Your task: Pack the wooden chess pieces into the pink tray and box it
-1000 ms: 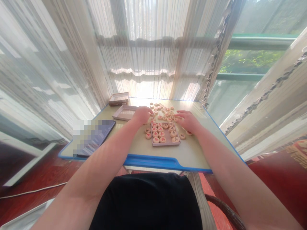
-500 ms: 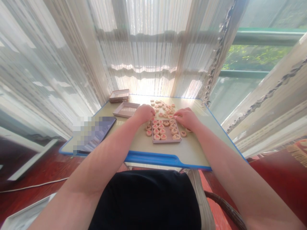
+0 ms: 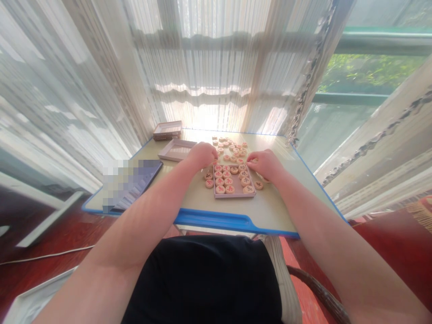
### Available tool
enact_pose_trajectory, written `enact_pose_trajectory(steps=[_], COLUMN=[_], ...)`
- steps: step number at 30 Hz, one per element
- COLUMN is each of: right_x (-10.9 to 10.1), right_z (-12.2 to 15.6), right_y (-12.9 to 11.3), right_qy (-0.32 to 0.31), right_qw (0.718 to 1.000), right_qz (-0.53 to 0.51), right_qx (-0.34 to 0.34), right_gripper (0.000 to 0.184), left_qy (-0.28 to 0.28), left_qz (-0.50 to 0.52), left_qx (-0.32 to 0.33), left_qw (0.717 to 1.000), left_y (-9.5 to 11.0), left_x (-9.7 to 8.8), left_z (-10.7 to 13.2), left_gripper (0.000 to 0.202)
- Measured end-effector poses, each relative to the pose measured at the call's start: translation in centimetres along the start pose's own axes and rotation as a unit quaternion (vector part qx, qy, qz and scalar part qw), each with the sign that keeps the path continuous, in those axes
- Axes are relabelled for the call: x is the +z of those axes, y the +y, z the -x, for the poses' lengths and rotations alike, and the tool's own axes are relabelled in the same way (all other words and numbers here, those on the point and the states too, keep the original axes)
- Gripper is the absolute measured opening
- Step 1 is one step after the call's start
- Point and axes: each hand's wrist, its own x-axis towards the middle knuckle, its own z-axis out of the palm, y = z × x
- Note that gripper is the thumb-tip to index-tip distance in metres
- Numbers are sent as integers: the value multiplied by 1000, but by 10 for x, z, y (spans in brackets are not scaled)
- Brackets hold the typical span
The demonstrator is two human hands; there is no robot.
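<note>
A shallow pinkish box (image 3: 234,195) stands on the table, partly filled with round wooden Chinese chess pieces (image 3: 228,181). Red-marked pieces form two columns on its left; dark-marked ones line its right side, with a bare strip between. My left hand (image 3: 203,155) is closed, fingertips down by the box's far left corner. A reddish piece shows at those fingertips, but whether they grip it is unclear. By the far right corner is my right hand (image 3: 265,163), fingers curled and thumb near them. What it holds, if anything, is hidden.
More loose pieces (image 3: 232,147) lie scattered beyond the box, with a few at its sides. An open box tray (image 3: 177,150) and stacked boxes (image 3: 168,130) are at the back left. A dark tablet (image 3: 138,182), partly pixelated, lies left on the blue-edged table (image 3: 216,219).
The view has shifted slightly, so the table sits a little higher. My right hand has edged right from the box corner. My left hand stays by the far left corner.
</note>
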Motion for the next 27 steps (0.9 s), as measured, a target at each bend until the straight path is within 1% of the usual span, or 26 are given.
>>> enact_pose_trajectory(steps=[2,4,5,7,10,13,17,21,27], right_x=[-2,-4,-5,-5,-5,-5,-6,-3,-1], right_z=[3,7,10,14,19,20,19,18,17], right_y=[-5,-13,-17,-27,-36,-40,-41,-42,-40], right_qy=[34,64,67,54,18,-4,-4,-19,-23], right_qw=[999,994,991,987,989,991,992,991,989], right_qz=[-32,-81,-104,-126,-103,-66,-42,-23,-25], right_qx=[-6,-29,-46,-80,-106,-117,-115,-134,-145], right_gripper=[21,26,26,24,22,22,22,20,19], left_qy=[2,1,0,0,-1,-3,-10,-12,-18], left_qz=[1,2,3,5,5,-3,-17,-19,-15], left_qx=[-2,-4,-4,1,10,12,14,11,9], left_qw=[1000,1000,1000,1000,1000,1000,1000,1000,1000], left_y=[0,0,0,0,1,3,4,5,6], left_x=[0,1,1,0,-1,-2,-3,-4,-5], left_z=[0,-1,-1,0,0,1,1,2,3], left_gripper=[35,35,35,36,35,34,33,34,37])
